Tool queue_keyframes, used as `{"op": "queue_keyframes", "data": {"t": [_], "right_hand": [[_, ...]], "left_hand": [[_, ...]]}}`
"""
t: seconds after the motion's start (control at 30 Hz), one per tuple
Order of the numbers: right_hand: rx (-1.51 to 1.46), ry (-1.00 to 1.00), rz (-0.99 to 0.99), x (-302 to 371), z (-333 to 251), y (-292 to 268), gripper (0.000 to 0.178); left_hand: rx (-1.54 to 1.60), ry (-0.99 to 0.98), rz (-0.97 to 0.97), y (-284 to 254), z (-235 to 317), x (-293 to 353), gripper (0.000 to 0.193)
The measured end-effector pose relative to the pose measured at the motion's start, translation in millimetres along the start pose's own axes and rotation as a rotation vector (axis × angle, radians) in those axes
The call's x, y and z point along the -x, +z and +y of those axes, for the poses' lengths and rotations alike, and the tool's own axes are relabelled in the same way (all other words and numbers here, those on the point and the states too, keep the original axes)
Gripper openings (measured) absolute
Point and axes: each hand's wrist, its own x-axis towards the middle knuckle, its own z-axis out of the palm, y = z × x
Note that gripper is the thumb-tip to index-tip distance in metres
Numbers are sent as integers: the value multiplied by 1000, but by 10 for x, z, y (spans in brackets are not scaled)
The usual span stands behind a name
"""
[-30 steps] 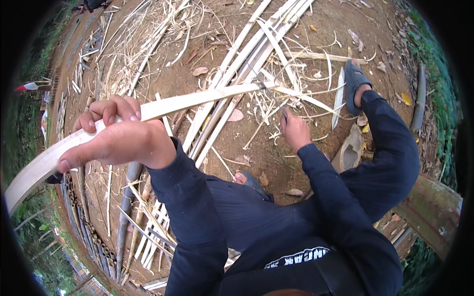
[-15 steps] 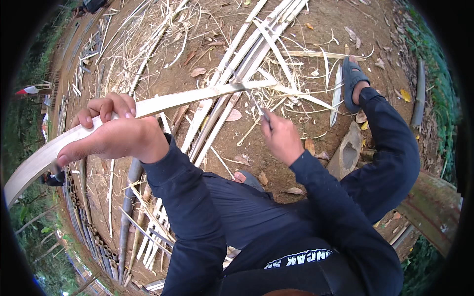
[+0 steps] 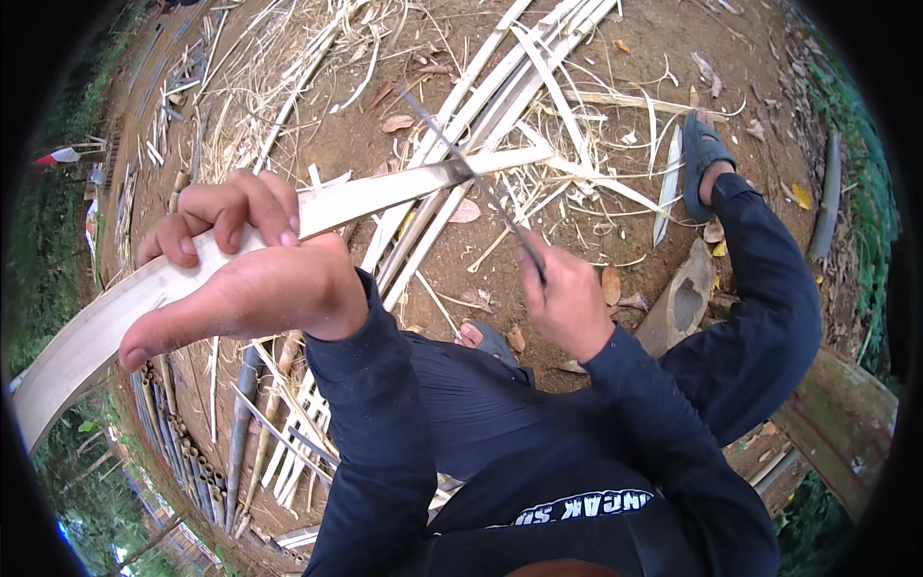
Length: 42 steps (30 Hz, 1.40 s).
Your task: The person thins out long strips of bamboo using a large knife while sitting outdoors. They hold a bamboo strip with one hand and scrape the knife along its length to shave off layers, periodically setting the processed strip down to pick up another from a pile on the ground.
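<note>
A long, pale bamboo strip (image 3: 375,192) runs from the left rim to the middle of the view. My left hand (image 3: 264,284) grips it, fingers curled over the far edge and thumb stretched along the near side. In my right hand (image 3: 567,298) is the handle of a knife (image 3: 500,207) with a long, thin dark blade. That blade crosses the strip near its far end, over a dark joint-like band, and its tip points up and left. Whether the edge cuts into the strip cannot be made out.
Split bamboo strips (image 3: 495,91) lie in a bundle on the brown ground, amid curled shavings (image 3: 288,82). Bamboo poles (image 3: 245,423) lie at the lower left. Beside my sandalled foot (image 3: 707,154) is a hollowed wooden piece (image 3: 687,298). A thick beam (image 3: 841,423) stands at right.
My left hand and the strip have shifted slightly right and nearer. The knife, blurred before, now shows its full blade across the strip; my right hand has moved a little right and down.
</note>
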Motion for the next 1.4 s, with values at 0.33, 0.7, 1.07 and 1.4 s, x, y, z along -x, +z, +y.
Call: {"op": "queue_keyframes", "data": {"t": [0.33, 0.7, 1.07, 1.4], "right_hand": [[-57, -52, -4, 21, -137, -101, 44], [-73, -201, -14, 58, -643, -201, 53], [-42, -210, 33, 127, -579, -285, 45], [10, -173, -32, 98, -389, -436, 39]], "left_hand": [[123, -60, -84, -35, -32, -31, 80], [86, -72, 164, -35, 35, 17, 73], [194, -102, 207, 93, 190, 122, 69], [68, -14, 84, 120, 160, 211, 74]]}}
